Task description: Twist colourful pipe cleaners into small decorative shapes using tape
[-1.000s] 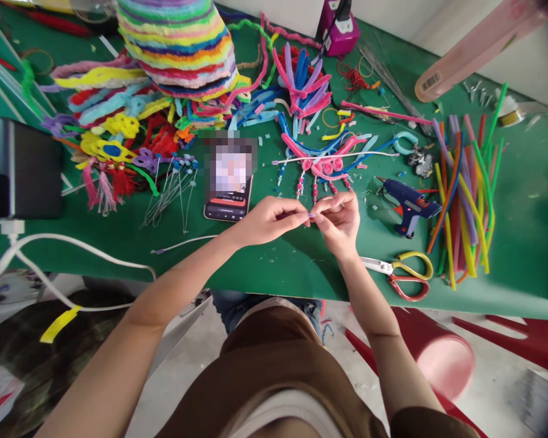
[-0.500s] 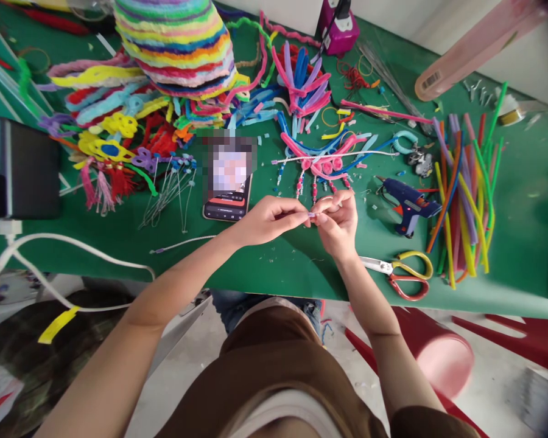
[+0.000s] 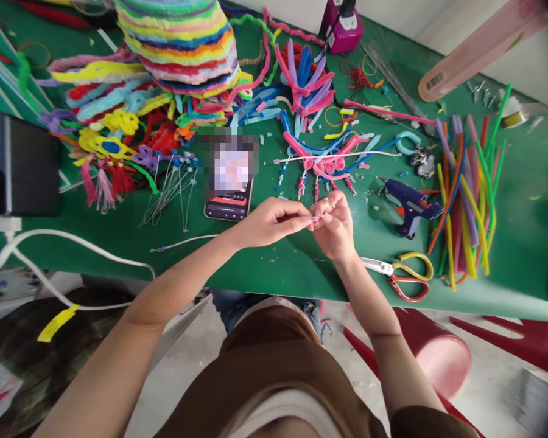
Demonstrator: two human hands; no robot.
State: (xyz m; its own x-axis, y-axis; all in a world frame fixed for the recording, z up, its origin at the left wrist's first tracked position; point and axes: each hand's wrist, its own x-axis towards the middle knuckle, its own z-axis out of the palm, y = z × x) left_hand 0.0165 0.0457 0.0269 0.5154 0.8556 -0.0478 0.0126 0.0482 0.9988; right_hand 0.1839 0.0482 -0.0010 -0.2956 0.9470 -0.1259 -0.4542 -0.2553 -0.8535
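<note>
Bead (image 3: 315,218) pinched sideways between fingertips (image 3: 309,222)

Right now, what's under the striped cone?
Under the striped cone lie piled pipe cleaners on the green table. What sits directly beneath its middle is covered.

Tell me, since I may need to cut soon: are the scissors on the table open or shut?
Shut. The scissors lie flat on the green table, blades together in one strip and the yellow and red handle loops side by side.
</note>
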